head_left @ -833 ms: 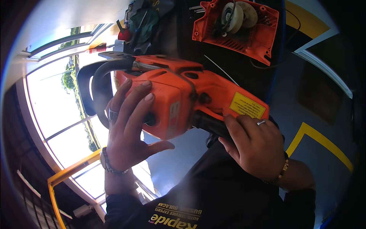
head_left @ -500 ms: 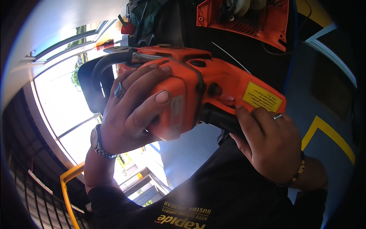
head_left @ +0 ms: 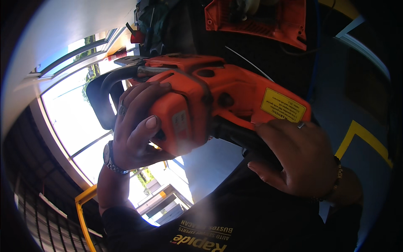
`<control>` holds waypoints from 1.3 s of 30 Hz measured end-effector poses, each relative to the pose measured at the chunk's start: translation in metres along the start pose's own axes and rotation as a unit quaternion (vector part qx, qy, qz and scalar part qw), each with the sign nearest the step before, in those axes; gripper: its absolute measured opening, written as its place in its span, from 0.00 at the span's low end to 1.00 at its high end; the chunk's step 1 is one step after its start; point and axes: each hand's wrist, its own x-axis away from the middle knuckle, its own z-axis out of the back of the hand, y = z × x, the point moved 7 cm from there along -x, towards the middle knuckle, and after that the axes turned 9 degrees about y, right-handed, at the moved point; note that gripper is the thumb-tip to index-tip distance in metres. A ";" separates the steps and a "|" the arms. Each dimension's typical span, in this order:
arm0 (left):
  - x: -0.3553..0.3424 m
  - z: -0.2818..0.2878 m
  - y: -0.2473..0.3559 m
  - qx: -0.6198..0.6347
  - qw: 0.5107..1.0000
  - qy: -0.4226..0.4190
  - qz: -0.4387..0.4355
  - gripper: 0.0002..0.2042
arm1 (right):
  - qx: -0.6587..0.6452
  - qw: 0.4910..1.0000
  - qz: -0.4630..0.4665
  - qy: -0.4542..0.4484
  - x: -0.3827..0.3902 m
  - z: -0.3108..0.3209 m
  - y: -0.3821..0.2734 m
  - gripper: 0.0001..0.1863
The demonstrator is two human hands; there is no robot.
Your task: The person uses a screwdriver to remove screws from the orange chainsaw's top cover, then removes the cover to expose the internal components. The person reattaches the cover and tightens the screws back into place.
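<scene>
An orange chainsaw (head_left: 191, 90) with a black front guard and a yellow label on its rear part is held on its side before my chest. My left hand (head_left: 136, 113), with a ring and a wristwatch, grips its rounded orange cover near the front handle; the fingers lie over the top and the thumb rests along the near side. Around the rear handle (head_left: 235, 132) my right hand (head_left: 294, 157) curls its fingers, below the yellow label. Its thumb stands away from the black grip. The undersides of both palms are hidden.
At the top lies a loose orange housing (head_left: 256, 25) with a pale round part in it, on a dark surface. A thin metal rod (head_left: 249, 63) lies behind the chainsaw. A red object (head_left: 137, 37) stands at the back left. A yellow rail (head_left: 86, 201) runs at lower left.
The chainsaw has shifted slightly left in view. My left thumb has slid lower on the cover. My right thumb has spread away from the black grip.
</scene>
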 end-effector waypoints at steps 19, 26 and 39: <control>0.026 0.021 -0.016 -0.018 0.969 -0.132 0.207 0.43 | -0.067 0.969 0.171 0.167 0.050 0.000 0.041 0.23; 0.007 0.011 0.001 -0.072 0.970 -0.125 0.196 0.36 | -0.075 0.967 0.151 0.189 0.048 -0.003 0.038 0.22; 0.001 0.009 0.012 -0.099 0.984 -0.098 0.113 0.48 | -0.102 0.969 0.148 0.167 0.037 0.003 0.035 0.16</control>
